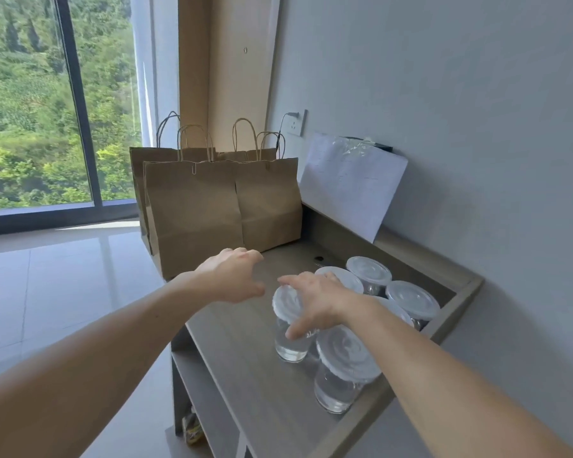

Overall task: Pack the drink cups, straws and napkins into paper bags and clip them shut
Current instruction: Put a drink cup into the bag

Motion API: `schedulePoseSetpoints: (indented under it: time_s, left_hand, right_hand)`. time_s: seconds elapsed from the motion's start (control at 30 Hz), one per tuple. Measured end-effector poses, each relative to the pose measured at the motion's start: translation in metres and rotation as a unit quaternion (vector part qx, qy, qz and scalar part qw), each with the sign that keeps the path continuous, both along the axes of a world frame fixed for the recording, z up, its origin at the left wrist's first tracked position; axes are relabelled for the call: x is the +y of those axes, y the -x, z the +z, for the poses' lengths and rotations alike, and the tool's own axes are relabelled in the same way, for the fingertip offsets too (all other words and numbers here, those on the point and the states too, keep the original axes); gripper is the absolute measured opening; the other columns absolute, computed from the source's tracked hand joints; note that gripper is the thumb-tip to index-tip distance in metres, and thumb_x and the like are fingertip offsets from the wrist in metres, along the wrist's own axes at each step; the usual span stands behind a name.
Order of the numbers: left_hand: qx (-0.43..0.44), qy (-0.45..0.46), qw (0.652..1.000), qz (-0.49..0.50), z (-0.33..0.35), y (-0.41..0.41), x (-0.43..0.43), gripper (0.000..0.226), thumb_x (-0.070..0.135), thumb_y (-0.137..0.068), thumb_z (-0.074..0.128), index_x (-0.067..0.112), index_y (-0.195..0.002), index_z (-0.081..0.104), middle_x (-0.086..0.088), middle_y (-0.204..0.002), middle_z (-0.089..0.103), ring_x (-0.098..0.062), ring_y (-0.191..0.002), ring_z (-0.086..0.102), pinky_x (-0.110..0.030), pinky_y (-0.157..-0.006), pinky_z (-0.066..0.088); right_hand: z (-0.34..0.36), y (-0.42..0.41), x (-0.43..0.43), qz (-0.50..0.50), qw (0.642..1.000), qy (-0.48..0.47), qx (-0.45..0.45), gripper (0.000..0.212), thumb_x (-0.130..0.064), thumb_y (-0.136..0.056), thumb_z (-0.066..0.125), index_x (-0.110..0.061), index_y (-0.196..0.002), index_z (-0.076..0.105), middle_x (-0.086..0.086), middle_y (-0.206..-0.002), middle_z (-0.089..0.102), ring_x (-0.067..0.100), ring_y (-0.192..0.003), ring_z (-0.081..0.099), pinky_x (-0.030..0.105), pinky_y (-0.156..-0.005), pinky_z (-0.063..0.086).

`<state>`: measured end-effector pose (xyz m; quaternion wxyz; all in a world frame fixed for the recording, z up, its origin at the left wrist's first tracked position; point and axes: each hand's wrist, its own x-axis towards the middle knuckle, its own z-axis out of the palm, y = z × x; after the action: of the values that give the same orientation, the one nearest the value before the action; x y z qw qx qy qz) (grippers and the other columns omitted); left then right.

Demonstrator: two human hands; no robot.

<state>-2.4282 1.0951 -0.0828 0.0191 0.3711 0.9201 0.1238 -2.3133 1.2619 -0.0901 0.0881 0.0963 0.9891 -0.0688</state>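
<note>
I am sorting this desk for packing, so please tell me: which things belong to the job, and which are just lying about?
For the job: paper bags, lidded cups, right hand holding one cup by its lid.
Lying about: white sheet, wall socket, yellow packet.

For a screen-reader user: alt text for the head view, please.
A person's right hand grips a lidded cup on a grey desk; the left hand hovers open. More lidded cups and brown paper bags stand nearby.
</note>
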Motion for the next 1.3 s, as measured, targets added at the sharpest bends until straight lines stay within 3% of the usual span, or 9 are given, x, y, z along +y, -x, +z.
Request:
schedulePoseSetpoints:
  time_s: [0.07, 0.2, 0.43, 0.6, 0.67, 0.83, 0.93, 1.03, 1.3]
  left_hand:
    - [0.001, -0.002, 1.000, -0.004, 0.003, 0.000, 0.002, 0.068, 0.048, -0.085, 0.057, 0.031, -0.146, 0.035, 0.005, -0.143, 0.045, -0.020, -0.131, 0.038, -0.035, -0.093, 0.043]
    - [0.016, -0.024, 1.000, -0.012, 0.022, -0.003, 0.007, 0.067, 0.049, -0.086, 0.058, 0.032, -0.147, 0.036, 0.006, -0.144, 0.044, -0.020, -0.132, 0.039, -0.038, -0.100, 0.043]
    - [0.061, -0.082, 0.993, -0.051, 0.061, -0.053, 0.041, 0.064, 0.045, -0.089, 0.057, 0.027, -0.147, 0.037, 0.003, -0.145, 0.044, -0.022, -0.130, 0.042, -0.036, -0.093, 0.041]
    - [0.081, -0.107, 0.982, -0.135, 0.078, -0.127, 0.095, 0.060, 0.043, -0.088, 0.059, 0.022, -0.143, 0.043, -0.001, -0.136, 0.052, -0.024, -0.121, 0.048, -0.034, -0.085, 0.039]
    - [0.076, -0.110, 0.977, -0.167, 0.077, -0.168, 0.121, 0.063, 0.043, -0.088, 0.059, 0.022, -0.145, 0.042, -0.002, -0.141, 0.050, -0.025, -0.125, 0.047, -0.035, -0.090, 0.040]
    - [0.044, -0.066, 0.968, -0.240, 0.041, -0.284, 0.186, 0.062, 0.045, -0.085, 0.059, 0.026, -0.142, 0.044, -0.002, -0.136, 0.052, -0.024, -0.116, 0.049, -0.035, -0.089, 0.041]
    - [0.004, -0.028, 0.956, -0.291, -0.001, -0.359, 0.223, 0.067, 0.046, -0.087, 0.060, 0.026, -0.147, 0.038, -0.001, -0.145, 0.045, -0.025, -0.131, 0.043, -0.036, -0.100, 0.039]
    - [-0.036, 0.010, 0.944, -0.328, -0.050, -0.420, 0.251, 0.067, 0.048, -0.089, 0.058, 0.025, -0.148, 0.035, 0.000, -0.146, 0.044, -0.024, -0.131, 0.043, -0.036, -0.098, 0.039]
    - [-0.120, 0.140, 0.912, -0.367, -0.180, -0.518, 0.267, 0.069, 0.043, -0.087, 0.061, 0.022, -0.148, 0.035, -0.003, -0.146, 0.046, -0.026, -0.131, 0.045, -0.040, -0.104, 0.041]
  right_hand:
    - [0.002, 0.000, -0.001, 0.004, 1.000, 0.004, 0.020, 0.101, -0.054, -0.060, 0.077, -0.048, -0.146, 0.024, -0.007, -0.135, 0.041, 0.021, -0.130, 0.030, 0.029, -0.101, 0.026]
    - [0.032, -0.012, 0.004, -0.015, 0.992, 0.082, 0.096, 0.101, -0.048, -0.060, 0.083, -0.043, -0.146, 0.030, -0.003, -0.132, 0.041, 0.018, -0.128, 0.037, 0.036, -0.100, 0.043]
    - [0.104, -0.096, 0.035, -0.061, 0.962, 0.084, 0.254, 0.098, -0.050, -0.056, 0.082, -0.045, -0.142, 0.034, -0.011, -0.128, 0.038, 0.009, -0.125, 0.039, 0.026, -0.092, 0.033]
    - [0.129, -0.202, 0.071, -0.139, 0.936, 0.045, 0.322, 0.094, -0.054, -0.059, 0.083, -0.046, -0.140, 0.036, -0.005, -0.131, 0.043, 0.014, -0.127, 0.040, 0.029, -0.093, 0.035]
    - [0.128, -0.254, 0.084, -0.178, 0.923, 0.058, 0.337, 0.095, -0.060, -0.055, 0.081, -0.047, -0.139, 0.037, -0.006, -0.131, 0.043, 0.014, -0.124, 0.041, 0.030, -0.093, 0.037]
    - [0.099, -0.384, 0.116, -0.282, 0.909, 0.060, 0.302, 0.097, -0.064, -0.053, 0.077, -0.048, -0.139, 0.036, -0.007, -0.131, 0.041, 0.013, -0.125, 0.040, 0.031, -0.091, 0.038]
    - [0.059, -0.465, 0.138, -0.357, 0.895, 0.059, 0.260, 0.097, -0.062, -0.054, 0.079, -0.048, -0.139, 0.035, -0.009, -0.127, 0.041, 0.014, -0.122, 0.042, 0.032, -0.089, 0.040]
    - [0.011, -0.529, 0.152, -0.421, 0.880, 0.054, 0.212, 0.097, -0.061, -0.054, 0.078, -0.046, -0.139, 0.036, -0.008, -0.127, 0.043, 0.014, -0.118, 0.044, 0.032, -0.087, 0.041]
    - [-0.110, -0.607, 0.174, -0.511, 0.846, 0.093, 0.118, 0.097, -0.058, -0.055, 0.078, -0.041, -0.141, 0.036, -0.001, -0.133, 0.044, 0.021, -0.125, 0.044, 0.033, -0.084, 0.041]
